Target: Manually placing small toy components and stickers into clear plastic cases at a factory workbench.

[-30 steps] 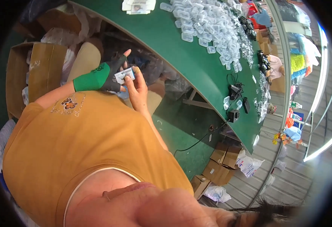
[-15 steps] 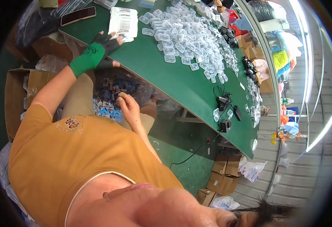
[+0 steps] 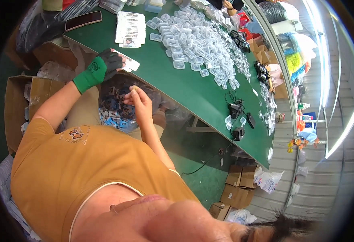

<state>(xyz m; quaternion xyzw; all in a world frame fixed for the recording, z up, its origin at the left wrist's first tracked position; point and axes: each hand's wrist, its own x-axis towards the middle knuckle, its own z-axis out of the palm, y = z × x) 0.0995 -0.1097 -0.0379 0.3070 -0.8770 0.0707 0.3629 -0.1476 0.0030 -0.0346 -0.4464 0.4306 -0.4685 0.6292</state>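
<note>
My left hand (image 3: 107, 67), in a green glove with dark fingers, is closed on a white card (image 3: 129, 63) at the near edge of the green table. A stack of white printed cards (image 3: 130, 30) lies just beyond it. My bare right hand (image 3: 139, 101) hangs in front of the table edge with thumb and finger pinched together; whatever is between them is too small to make out. Below the hands, an open clear bag (image 3: 116, 113) holds many small blue, white and dark pieces.
A large heap of small clear plastic boxes (image 3: 193, 38) covers the middle of the green table (image 3: 193, 92). A phone (image 3: 83, 20) lies at the left corner. Black adapters and cables (image 3: 236, 109) sit to the right. Cardboard boxes (image 3: 239, 187) stand on the floor.
My left hand has drawn back from the card stack toward the table edge with a white card. My right hand has risen, nearer to the table edge.
</note>
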